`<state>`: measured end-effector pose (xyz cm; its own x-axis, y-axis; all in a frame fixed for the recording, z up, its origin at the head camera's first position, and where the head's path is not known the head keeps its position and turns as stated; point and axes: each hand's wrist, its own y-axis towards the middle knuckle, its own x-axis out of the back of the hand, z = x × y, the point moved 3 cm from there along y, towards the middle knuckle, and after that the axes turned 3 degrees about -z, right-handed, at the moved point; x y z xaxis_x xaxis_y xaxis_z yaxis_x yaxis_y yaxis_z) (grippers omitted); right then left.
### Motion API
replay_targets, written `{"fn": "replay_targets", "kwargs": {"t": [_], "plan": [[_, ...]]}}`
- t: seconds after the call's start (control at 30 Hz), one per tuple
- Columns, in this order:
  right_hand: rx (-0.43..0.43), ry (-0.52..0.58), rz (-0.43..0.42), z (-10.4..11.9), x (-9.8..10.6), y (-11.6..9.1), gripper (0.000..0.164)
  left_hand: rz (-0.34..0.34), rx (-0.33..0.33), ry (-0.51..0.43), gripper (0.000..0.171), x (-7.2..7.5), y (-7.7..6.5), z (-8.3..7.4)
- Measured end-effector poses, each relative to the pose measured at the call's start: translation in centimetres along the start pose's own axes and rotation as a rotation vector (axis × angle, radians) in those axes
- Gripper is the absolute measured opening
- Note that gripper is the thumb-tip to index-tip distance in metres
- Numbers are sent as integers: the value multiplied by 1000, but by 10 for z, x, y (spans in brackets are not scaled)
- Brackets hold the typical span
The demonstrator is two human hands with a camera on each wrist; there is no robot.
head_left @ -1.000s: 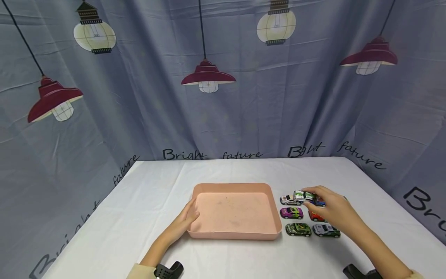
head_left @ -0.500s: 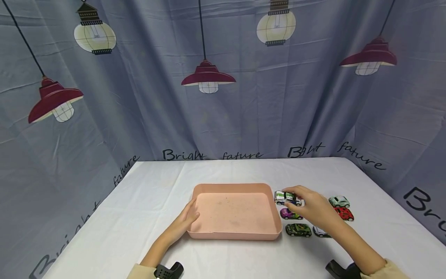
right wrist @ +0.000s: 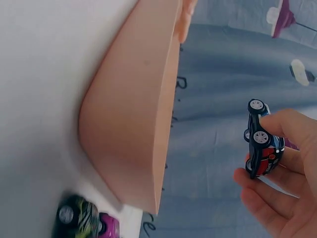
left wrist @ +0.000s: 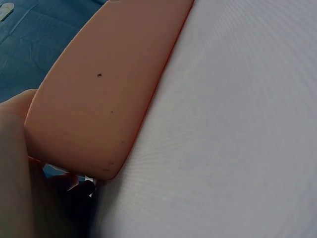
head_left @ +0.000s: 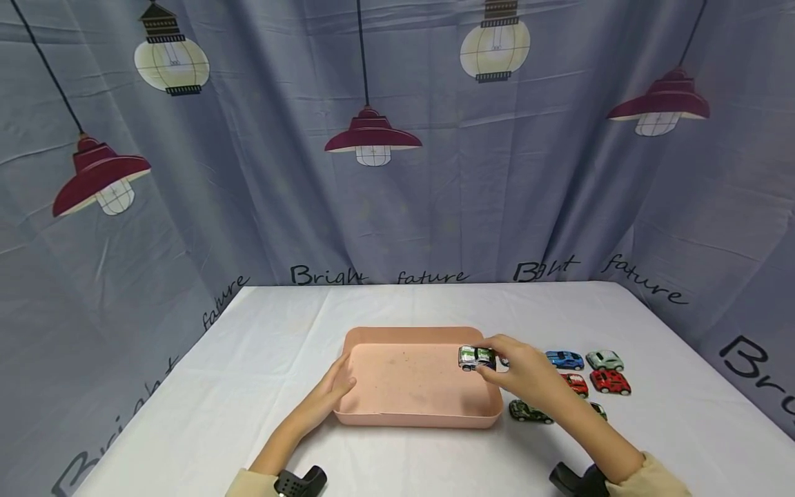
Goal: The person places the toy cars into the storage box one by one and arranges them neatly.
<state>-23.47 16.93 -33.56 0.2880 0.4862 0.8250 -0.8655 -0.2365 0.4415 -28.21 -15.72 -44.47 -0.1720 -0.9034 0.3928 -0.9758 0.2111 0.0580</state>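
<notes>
A shallow pink tray (head_left: 419,420) sits on the white cloth. My left hand (head_left: 329,390) grips its left side, thumb over the rim and fingers along the outer wall; the left wrist view has the tray's wall (left wrist: 104,99) up close. Over the tray's right part, my right hand (head_left: 524,376) holds a small toy car (head_left: 475,358), white and green on top in the head view. Thumb and fingers pinch the toy car (right wrist: 261,141) in the right wrist view, its wheels and dark underside showing, apart from the tray.
Right of the tray stand several toy cars: blue (head_left: 564,359), pale green (head_left: 604,359), red with dark spots (head_left: 611,382), another red (head_left: 576,384) and camouflage green (head_left: 526,411). My right arm partly hides others. A purple car (right wrist: 110,225) shows low in the right wrist view.
My right hand has carried the toy car leftward from above the other cars to over the tray's right part. The left hand and the tray have stayed in place.
</notes>
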Motion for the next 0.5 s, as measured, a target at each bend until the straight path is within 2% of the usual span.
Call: {"fn": "replay_targets", "kwargs": {"t": [0.13, 0.5], "plan": [[-1, 20, 8, 7, -6, 4, 29, 1, -1, 0, 61, 0, 0, 0], [34, 70, 14, 28, -23, 16, 32, -1, 11, 1, 62, 0, 0, 1]]}}
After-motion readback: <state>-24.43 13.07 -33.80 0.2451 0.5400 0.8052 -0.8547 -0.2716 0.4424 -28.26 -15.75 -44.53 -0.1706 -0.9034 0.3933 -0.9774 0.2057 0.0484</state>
